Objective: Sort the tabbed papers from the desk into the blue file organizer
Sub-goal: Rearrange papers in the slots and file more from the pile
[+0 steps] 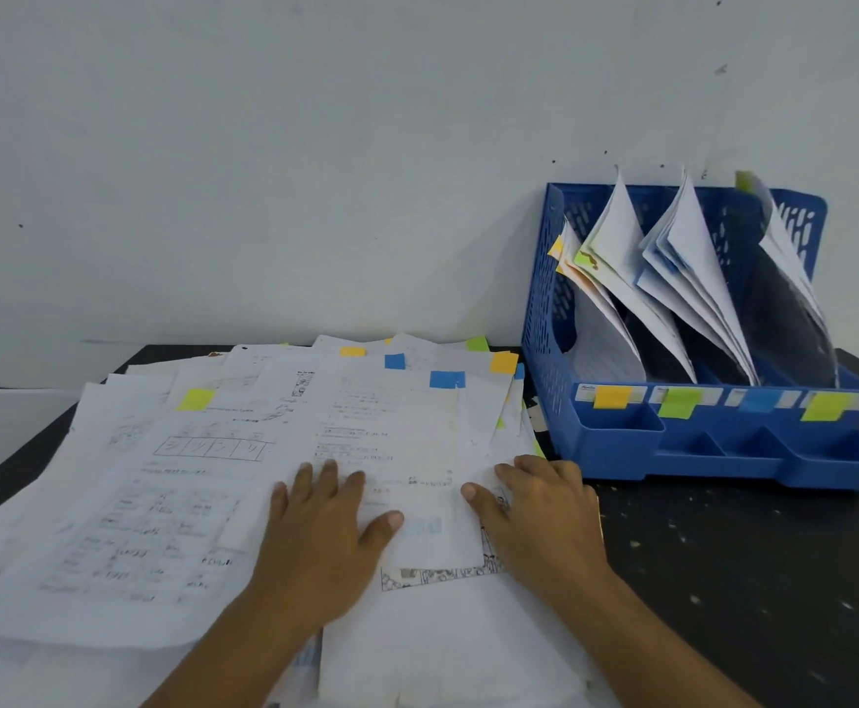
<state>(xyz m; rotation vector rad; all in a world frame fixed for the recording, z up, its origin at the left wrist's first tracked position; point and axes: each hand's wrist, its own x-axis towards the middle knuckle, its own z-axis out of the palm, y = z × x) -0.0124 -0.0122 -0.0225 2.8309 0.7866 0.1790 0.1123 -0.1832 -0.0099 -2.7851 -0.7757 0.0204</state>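
Head view: loose pile of papers [243, 482] spread over left of dark desk [723, 554], white printed sheets with coloured tabs at far edges. Left hand [325, 523] and right hand [540, 513] lie flat on top sheet, fingers straight, gripping nothing. Blue organizer [545, 319] stands at right by wall: four slots, each tab-labelled, each holding leaning sheets
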